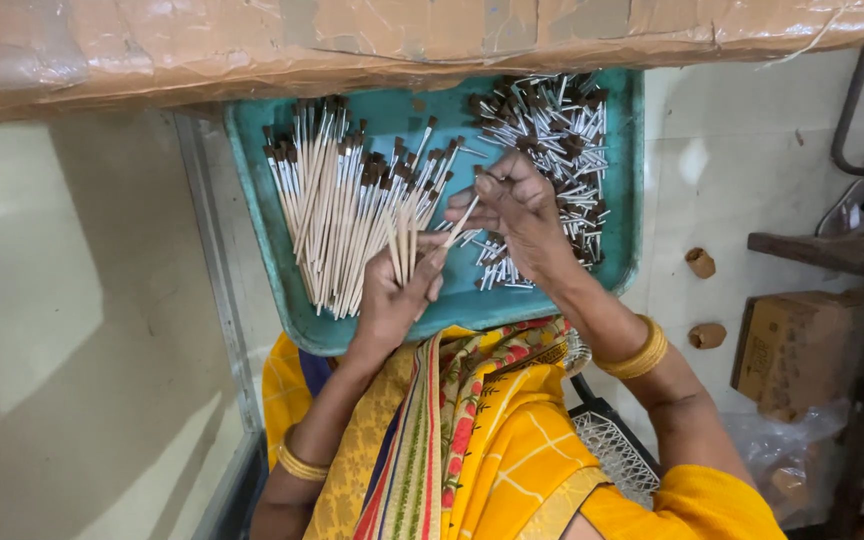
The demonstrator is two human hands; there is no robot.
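Observation:
A teal tray (252, 190) rests on my lap. On its left lies a bundle of finished brushes (337, 195) with pale wooden handles and dark bristle tips. A heap of short metal ferrules with brown bristles (552, 130) fills its right side. My left hand (397, 295) grips a few wooden handles (402, 240), held upright. My right hand (517, 205) pinches a single stick (462, 222) at its top end, just right of the left hand's thumb, with its fingers over the ferrule heap.
A brown cardboard edge (432, 40) overhangs the tray's far side. To the right are a small cardboard box (792, 350), two brown lumps (700, 263) on the pale floor and a dark wooden frame (832, 250). Yellow patterned cloth (492, 440) covers my lap.

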